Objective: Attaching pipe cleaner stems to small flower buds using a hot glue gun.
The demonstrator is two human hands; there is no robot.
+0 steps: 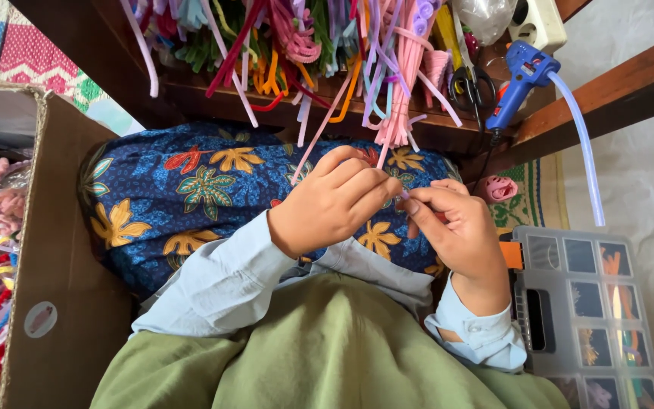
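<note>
My left hand [334, 201] and my right hand [459, 235] meet above my lap, fingertips together. Both pinch a thin pink pipe cleaner [319, 132] whose long end runs up towards the wooden shelf. The held part is mostly hidden between the fingers. Under my hands lies a blue cloth with leaf and flower print [183, 189]. Light blue sleeves cover both wrists, and green fabric [319, 356] fills the bottom of the view.
A wooden shelf [213, 95] holds a heap of coloured pipe cleaners [297, 38], scissors [469, 83] and a blue glue gun [522, 79]. A clear compartment box [588, 310] lies at right. A cardboard box [54, 265] with more pipe cleaners stands at left. A small pink rose [499, 188] lies beside the mat.
</note>
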